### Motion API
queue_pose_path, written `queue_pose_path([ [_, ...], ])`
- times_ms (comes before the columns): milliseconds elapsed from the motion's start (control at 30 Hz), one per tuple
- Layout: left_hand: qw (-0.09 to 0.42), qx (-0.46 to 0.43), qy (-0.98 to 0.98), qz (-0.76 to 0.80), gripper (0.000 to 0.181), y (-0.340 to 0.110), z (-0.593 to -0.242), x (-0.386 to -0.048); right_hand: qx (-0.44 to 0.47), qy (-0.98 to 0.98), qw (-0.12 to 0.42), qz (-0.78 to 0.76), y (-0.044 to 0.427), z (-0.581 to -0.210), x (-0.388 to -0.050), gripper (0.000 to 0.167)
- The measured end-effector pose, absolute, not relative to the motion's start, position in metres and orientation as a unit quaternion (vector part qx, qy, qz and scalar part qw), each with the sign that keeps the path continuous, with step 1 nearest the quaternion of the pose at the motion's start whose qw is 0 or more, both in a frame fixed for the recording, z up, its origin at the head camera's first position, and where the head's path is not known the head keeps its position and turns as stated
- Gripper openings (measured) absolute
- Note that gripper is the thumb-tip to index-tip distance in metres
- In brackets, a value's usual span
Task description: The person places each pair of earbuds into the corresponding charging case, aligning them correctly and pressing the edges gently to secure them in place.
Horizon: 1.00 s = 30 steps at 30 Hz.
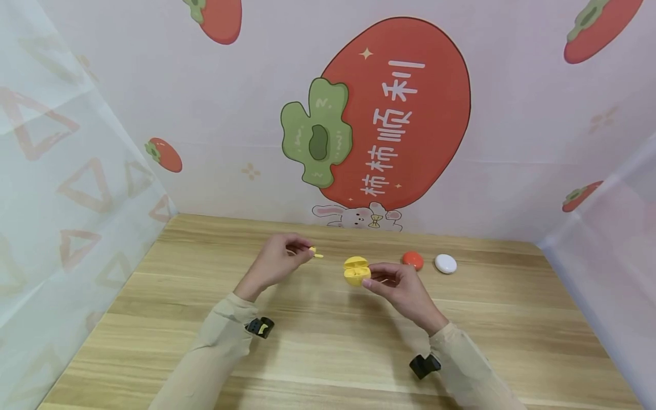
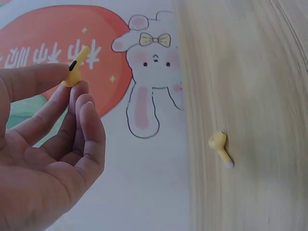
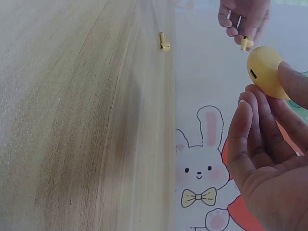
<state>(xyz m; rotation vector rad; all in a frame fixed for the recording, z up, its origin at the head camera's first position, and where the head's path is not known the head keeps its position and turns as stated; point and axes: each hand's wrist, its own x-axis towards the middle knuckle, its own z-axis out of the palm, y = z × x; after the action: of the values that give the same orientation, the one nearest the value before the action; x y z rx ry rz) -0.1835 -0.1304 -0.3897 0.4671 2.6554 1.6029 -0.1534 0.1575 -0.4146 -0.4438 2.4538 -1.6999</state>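
My left hand pinches a yellow earbud between thumb and fingertips, its stem pointing away from the palm. My right hand grips a round yellow charging case whose lid stands open. The case's rounded underside, with a dark port, shows in the right wrist view. Both things are held above the table, a short way apart. A second yellow earbud lies on the wooden surface; the right wrist view shows it too, but in the head view I cannot make it out.
Behind the right hand, a red round case and a white round case sit near the back of the wooden table. A printed cloth wall rises along the table's back edge, with more cloth at both sides.
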Motion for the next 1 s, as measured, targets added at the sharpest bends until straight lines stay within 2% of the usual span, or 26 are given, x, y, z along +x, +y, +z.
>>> queue_pose_path([
  [1000, -0.025, 0.205, 0.829, 0.520, 0.010, -0.093, -0.370, -0.172, -0.146, 0.815, 0.057, -0.558, 0.156, -0.415, -0.158, 0.033],
])
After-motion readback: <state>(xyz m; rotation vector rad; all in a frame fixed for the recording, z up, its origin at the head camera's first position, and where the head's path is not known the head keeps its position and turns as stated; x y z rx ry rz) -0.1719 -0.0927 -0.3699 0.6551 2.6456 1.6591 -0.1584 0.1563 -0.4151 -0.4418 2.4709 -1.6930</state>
